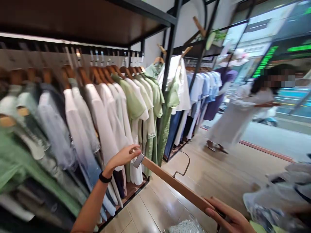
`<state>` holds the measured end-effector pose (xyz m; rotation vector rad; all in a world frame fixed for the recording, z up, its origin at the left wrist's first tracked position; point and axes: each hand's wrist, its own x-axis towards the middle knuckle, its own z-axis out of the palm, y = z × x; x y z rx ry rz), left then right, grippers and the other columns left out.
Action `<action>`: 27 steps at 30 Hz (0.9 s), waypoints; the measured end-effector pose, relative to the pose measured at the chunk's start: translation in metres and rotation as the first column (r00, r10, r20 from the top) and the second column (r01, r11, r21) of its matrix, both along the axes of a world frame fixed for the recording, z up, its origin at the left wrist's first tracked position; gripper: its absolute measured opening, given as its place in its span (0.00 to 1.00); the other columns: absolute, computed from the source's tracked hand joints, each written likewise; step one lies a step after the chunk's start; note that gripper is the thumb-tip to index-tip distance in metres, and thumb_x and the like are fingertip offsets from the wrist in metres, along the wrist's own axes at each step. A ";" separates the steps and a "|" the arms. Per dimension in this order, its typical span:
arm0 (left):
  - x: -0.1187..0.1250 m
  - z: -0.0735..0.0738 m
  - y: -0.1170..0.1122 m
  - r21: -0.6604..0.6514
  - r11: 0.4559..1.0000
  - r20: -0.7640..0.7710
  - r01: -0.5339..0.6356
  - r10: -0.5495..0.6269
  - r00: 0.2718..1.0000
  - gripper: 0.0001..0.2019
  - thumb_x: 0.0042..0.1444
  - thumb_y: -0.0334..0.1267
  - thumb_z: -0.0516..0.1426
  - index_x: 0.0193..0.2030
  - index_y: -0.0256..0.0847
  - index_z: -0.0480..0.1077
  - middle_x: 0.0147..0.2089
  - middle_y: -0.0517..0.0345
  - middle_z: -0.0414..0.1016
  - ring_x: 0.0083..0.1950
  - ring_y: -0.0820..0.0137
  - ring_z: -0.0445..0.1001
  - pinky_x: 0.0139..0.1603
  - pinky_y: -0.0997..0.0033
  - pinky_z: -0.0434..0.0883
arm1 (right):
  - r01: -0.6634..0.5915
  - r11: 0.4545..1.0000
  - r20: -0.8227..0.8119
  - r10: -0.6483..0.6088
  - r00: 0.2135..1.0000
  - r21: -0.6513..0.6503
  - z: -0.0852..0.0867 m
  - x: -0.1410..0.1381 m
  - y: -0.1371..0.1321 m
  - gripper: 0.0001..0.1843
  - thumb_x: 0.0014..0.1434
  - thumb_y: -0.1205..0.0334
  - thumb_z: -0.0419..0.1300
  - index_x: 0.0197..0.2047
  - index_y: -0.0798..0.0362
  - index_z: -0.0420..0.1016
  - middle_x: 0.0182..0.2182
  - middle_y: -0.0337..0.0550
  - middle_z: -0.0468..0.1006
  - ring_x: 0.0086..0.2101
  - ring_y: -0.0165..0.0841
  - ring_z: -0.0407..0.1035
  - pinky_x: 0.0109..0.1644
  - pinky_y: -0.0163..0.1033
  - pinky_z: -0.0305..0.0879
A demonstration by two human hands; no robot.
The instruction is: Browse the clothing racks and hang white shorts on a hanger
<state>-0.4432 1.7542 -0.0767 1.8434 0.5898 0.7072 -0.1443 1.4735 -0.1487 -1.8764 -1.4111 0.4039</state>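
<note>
A wooden clip hanger (173, 183) slants across the lower middle of the view, its metal hook curving up from the bar. At its far end, the fingers of my left hand (122, 157) are closed at the metal clip (138, 160); a black band circles that wrist. My right hand (228, 214) grips the near end, where the other clip is mostly hidden by my fingers. No garment hangs from the hanger. Just below the bar, at the bottom edge, lies a pale patterned item (186, 226) that looks wrapped in clear plastic.
Racked clothes (104, 106) fill the left side, under a dark shelf (85, 22). Blue and white shirts (204, 84) hang farther back. A person (239, 106) in a long pale dress stands near the glass front. Plastic-bagged clothes (279, 194) are piled at the lower right.
</note>
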 end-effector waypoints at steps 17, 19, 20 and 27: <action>0.154 -0.030 -0.009 -0.346 0.859 0.297 0.377 -0.282 0.913 0.26 0.52 0.58 0.63 0.39 0.32 0.74 0.37 0.54 0.73 0.38 0.68 0.74 0.38 0.68 0.79 | 0.125 0.991 -0.301 -0.135 0.944 -0.052 0.012 0.009 0.037 0.36 0.58 0.34 0.55 0.59 0.51 0.75 0.53 0.57 0.76 0.51 0.48 0.73 0.57 0.50 0.70; 0.166 -0.028 -0.008 -0.314 0.874 0.308 0.370 -0.275 0.911 0.25 0.53 0.57 0.62 0.40 0.32 0.74 0.38 0.53 0.73 0.38 0.68 0.73 0.39 0.68 0.79 | 0.063 0.998 -0.336 -0.068 0.939 -0.027 0.013 0.026 0.051 0.36 0.59 0.35 0.54 0.62 0.49 0.72 0.54 0.56 0.76 0.53 0.48 0.71 0.60 0.53 0.66; 0.173 -0.026 -0.007 -0.306 0.881 0.316 0.362 -0.265 0.911 0.25 0.54 0.57 0.62 0.41 0.32 0.75 0.38 0.52 0.73 0.38 0.67 0.73 0.38 0.68 0.79 | 0.021 1.000 -0.357 -0.026 0.934 -0.016 0.014 0.036 0.058 0.36 0.59 0.35 0.54 0.63 0.49 0.70 0.55 0.56 0.74 0.54 0.48 0.70 0.61 0.54 0.65; 0.249 -0.006 0.017 -0.204 0.923 0.281 0.327 -0.265 0.922 0.23 0.55 0.56 0.61 0.39 0.33 0.75 0.35 0.53 0.74 0.36 0.68 0.73 0.37 0.74 0.74 | -0.373 0.927 -0.534 0.333 0.777 0.035 0.019 0.122 0.111 0.40 0.56 0.41 0.63 0.68 0.47 0.62 0.53 0.56 0.74 0.47 0.44 0.74 0.55 0.51 0.69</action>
